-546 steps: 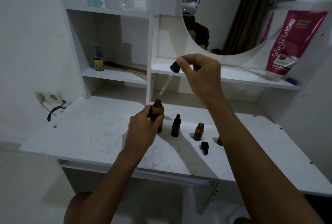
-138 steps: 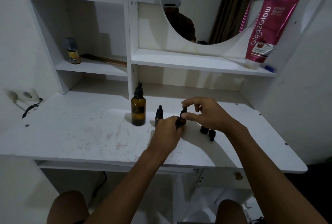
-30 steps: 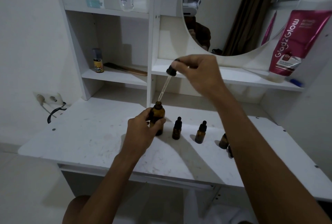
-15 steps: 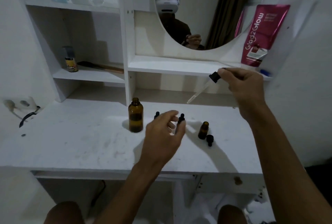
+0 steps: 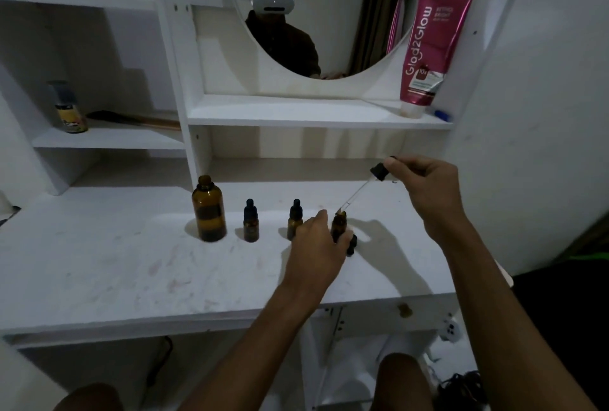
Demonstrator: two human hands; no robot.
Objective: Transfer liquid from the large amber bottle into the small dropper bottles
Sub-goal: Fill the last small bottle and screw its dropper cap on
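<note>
The large amber bottle [image 5: 209, 209] stands uncapped on the white desk [image 5: 115, 265]. To its right stand two capped small dropper bottles [image 5: 250, 221] [image 5: 294, 219]. My left hand [image 5: 318, 246] grips a third small bottle [image 5: 338, 225], which is uncapped. My right hand [image 5: 425, 185] pinches the black bulb of the glass dropper [image 5: 365, 187]. The dropper slants down with its tip at the mouth of that third bottle. A small black cap [image 5: 352, 244] lies just right of my left hand.
Behind the desk rise white shelves and a round mirror [image 5: 316, 12]. A pink tube [image 5: 428, 48] stands on the middle shelf at right. A small can [image 5: 67, 107] and a brush [image 5: 131, 119] sit on the left shelf. My knees show below the desk edge.
My left hand left the large bottle, moved right and took hold of the uncapped small bottle. My right hand carried the dropper down from above the large bottle to that bottle's mouth.
</note>
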